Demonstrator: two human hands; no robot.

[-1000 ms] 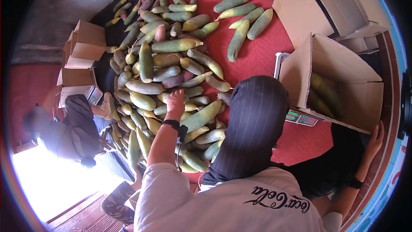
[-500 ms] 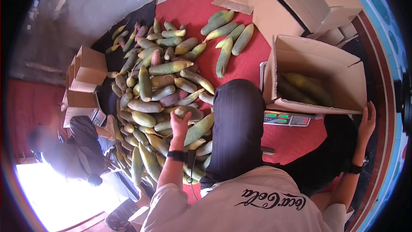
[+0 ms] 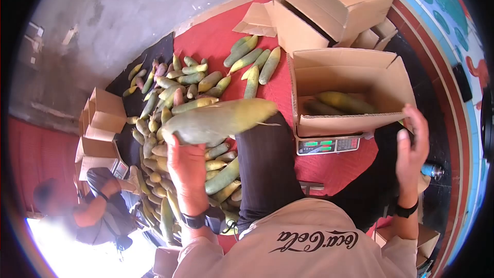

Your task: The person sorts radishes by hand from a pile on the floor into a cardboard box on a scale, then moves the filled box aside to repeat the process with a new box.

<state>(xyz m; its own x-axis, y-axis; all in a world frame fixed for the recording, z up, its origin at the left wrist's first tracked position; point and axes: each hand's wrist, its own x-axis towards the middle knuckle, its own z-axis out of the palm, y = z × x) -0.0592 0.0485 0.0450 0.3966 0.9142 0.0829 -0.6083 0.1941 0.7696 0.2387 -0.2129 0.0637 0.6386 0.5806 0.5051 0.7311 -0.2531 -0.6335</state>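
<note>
A long green radish with a yellowish end [image 3: 221, 119] is raised above the pile, and my left hand [image 3: 189, 175] grips it near its left end. Beside the near right corner of the open cardboard box [image 3: 355, 125] is my right hand [image 3: 413, 146], fingers apart, holding nothing. Green radishes [image 3: 346, 102] lie inside that box, which rests on a scale [image 3: 329, 145] with lit green displays. Below the held radish spreads the heap of green and reddish radishes [image 3: 167, 219].
Several loose radishes [image 3: 246, 54] lie on the red mat [image 3: 206, 25]. More cardboard boxes [image 3: 303, 25] stand behind the box on the scale. At the left, another person [image 3: 100, 195] sits near small boxes [image 3: 106, 113]. A blue bottle [image 3: 432, 170] is at the right.
My left hand has lifted the radish out of the pile. My right hand has come off the box edge and opened. The whole view has shifted.
</note>
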